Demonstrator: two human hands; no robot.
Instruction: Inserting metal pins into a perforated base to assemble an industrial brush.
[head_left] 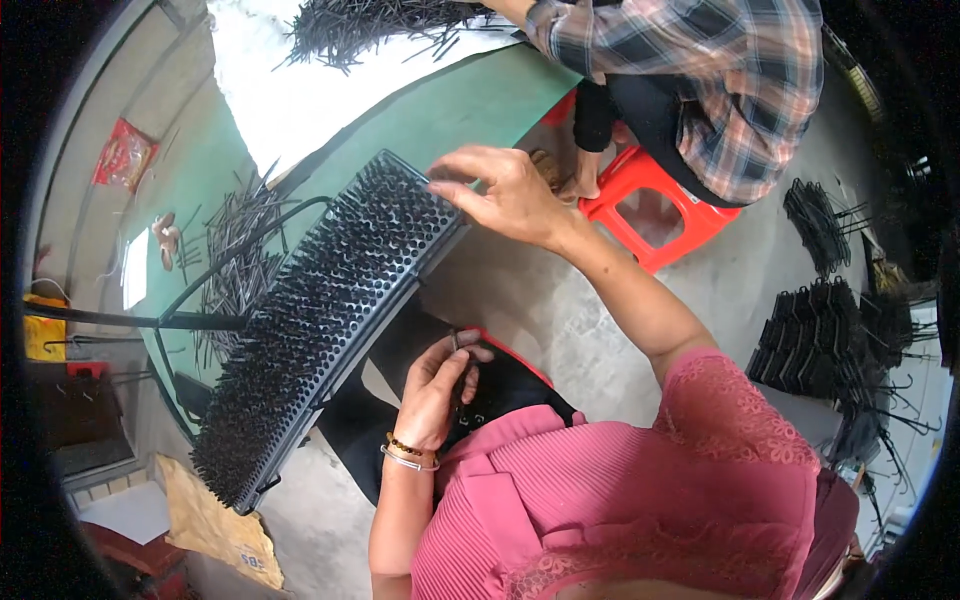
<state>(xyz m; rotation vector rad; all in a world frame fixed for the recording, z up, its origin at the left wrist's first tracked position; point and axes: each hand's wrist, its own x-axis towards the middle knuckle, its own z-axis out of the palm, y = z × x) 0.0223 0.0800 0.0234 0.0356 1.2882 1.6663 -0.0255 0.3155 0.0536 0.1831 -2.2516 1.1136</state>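
Observation:
A long black rack (345,310) lies at a slant in front of me, its perforated face crowded with upright black sticks. My right hand (500,195) is at the rack's far right end, thumb and forefinger drawn close over the edge in a slightly blurred pinch. Whatever may be between those tips is too small to make out. Near my lap, below the rack's long side, my left hand (435,385) has its fingers curled in. Something thin and dark shows at these fingers, but its kind cannot be told.
Loose black sticks (245,265) lie on the green table (500,95) behind the rack. More sticks (350,30) are piled on a white sheet (290,110). A person in a plaid shirt (690,70) sits on a red stool (640,195). Black hooked metal parts (815,335) stand at right.

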